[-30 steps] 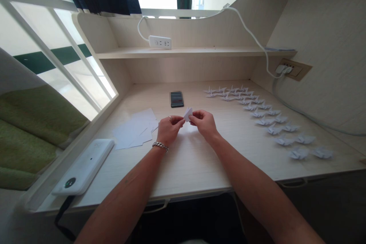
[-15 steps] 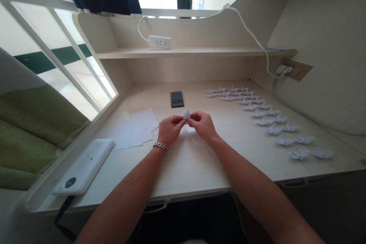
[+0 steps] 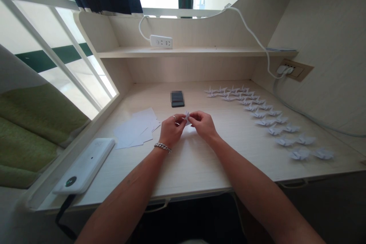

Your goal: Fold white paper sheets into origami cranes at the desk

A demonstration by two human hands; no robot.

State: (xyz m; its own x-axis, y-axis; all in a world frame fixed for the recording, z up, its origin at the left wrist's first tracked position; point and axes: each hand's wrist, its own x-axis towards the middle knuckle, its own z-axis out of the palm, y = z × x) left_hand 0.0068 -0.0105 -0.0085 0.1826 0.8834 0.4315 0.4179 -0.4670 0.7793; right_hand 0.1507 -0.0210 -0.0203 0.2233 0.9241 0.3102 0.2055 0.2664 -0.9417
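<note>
Between my fingertips, over the middle of the desk [image 3: 197, 167], is a small piece of folded white paper [image 3: 187, 118]. My left hand [image 3: 172, 129] pinches it from the left, with a ring on one finger and a chain bracelet at the wrist. From the right, my right hand [image 3: 203, 125] grips the same paper between thumb and fingers. Part of the paper is hidden by the fingers. Left of my hands lies a spread of white paper sheets [image 3: 134, 131]. Several finished white paper cranes [image 3: 265, 122] stand in rows on the right.
A dark phone-like object [image 3: 177, 100] lies just beyond my hands. At the front left is a white power bank [image 3: 84, 166] with a black strap. A power strip [image 3: 161, 41] sits on the shelf [image 3: 188, 52]. Cables run down the right wall to a socket [image 3: 296, 69].
The folded paper's raised point now looks lower and more spread between my fingers. My left hand has turned slightly and shifted a little to the right; the right hand stays nearly in place.
</note>
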